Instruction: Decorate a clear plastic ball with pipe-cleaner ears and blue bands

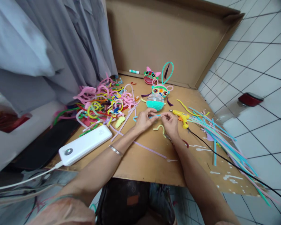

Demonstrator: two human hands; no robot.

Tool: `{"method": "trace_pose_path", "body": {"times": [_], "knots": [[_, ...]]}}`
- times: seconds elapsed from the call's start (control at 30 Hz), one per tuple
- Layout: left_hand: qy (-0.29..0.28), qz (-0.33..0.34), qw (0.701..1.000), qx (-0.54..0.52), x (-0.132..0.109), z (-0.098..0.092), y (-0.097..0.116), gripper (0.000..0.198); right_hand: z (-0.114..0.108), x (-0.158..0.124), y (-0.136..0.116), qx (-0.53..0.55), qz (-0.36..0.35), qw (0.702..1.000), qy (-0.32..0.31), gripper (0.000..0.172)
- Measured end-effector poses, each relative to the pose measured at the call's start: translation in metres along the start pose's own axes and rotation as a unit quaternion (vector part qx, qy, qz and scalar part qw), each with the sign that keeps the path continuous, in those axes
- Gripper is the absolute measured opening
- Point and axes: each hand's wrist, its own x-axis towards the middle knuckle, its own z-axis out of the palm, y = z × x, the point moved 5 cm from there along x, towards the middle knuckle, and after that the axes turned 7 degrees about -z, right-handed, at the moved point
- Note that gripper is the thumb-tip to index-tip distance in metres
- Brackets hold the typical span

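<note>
The left hand (145, 121) pinches a thin blue fuzzy craft stick (156, 116) between its thumb and fingers. The right hand (170, 122) pinches the same stick near its other end, so the stick sits between the two hands, just above the brown tabletop (135, 168). Just past the hands is a round toy with a bright green-blue bottom, a clear middle and a big-eyed face (155, 105). Behind it sits a small red and green toy head with pink ears (150, 75). A yellow glue gun with a black cord (182, 118) lies just beside the right hand, and a bent pale yellow fuzzy stick (163, 130) lies close below the hands. Over on the left is a big messy heap of curly, colorful fuzzy sticks (103, 103), with a white power bank (85, 145) in front of it. On the right lies a bunch of long, straight blue, pink and green fuzzy sticks (227, 147).
</note>
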Motion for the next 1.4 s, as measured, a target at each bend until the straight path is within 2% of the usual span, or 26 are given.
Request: {"method": "trace_pose_path", "body": {"times": [0.07, 0.17, 0.53, 0.73, 0.83, 1.0, 1.27, 1.4], "knots": [[-0.001, -0.007, 1.0, 0.017, 0.0, -0.001, 0.001, 0.025, 0.0, 0.001, 0.003, 0.025, 0.025, 0.999, 0.003, 0.025], [-0.003, -0.015, 0.999, 0.036, -0.001, -0.001, 0.003, 0.024, 0.001, 0.001, 0.003, 0.038, 0.031, 0.999, 0.003, 0.024], [-0.023, -0.047, 0.998, 0.025, 0.0, 0.001, 0.006, 0.024, 0.003, -0.002, -0.002, 0.015, -0.012, 1.0, -0.013, 0.021], [-0.018, -0.044, 0.999, 0.013, 0.0, 0.001, 0.004, 0.025, -0.003, -0.001, -0.007, -0.044, -0.07, 0.997, -0.005, 0.032], [-0.019, -0.04, 0.999, 0.023, 0.001, 0.001, 0.002, 0.026, -0.003, 0.0, -0.009, -0.08, -0.088, 0.993, -0.025, 0.034], [-0.019, -0.015, 0.998, 0.052, 0.001, 0.0, 0.003, 0.026, 0.003, -0.003, -0.012, -0.123, -0.104, 0.984, -0.073, 0.026], [-0.017, 0.02, 0.987, 0.159, -0.004, 0.0, 0.01, 0.023, 0.002, -0.004, -0.009, -0.141, -0.097, 0.983, -0.061, 0.018], [-0.022, 0.001, 0.988, 0.151, -0.004, 0.002, 0.008, 0.023, 0.003, -0.001, -0.001, -0.1, -0.063, 0.991, -0.057, 0.016]]}}
